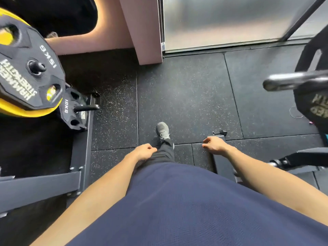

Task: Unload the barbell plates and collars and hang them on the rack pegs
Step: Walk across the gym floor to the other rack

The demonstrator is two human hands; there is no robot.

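On the left, a black-and-yellow 15 kg plate [26,71] hangs on a rack peg, with a smaller black 10 kg plate [74,110] on a lower peg [87,107] beside it. At the right edge the steel barbell sleeve [291,80] juts toward me, and a black plate [312,96] sits on it behind. My left hand [144,151] hangs loosely curled by my thigh, holding nothing. Lower right of centre, my right hand [213,144] is loosely curled and holds nothing too. Both hands are far from the plates.
Black speckled rubber floor tiles [186,96] spread between rack and barbell. The rack's black base frame [83,148] runs along the left. A pink pillar [142,29] and a metal door [221,20] stand ahead. A bench foot [301,158] sits at the right. My grey shoe [162,130] steps forward.
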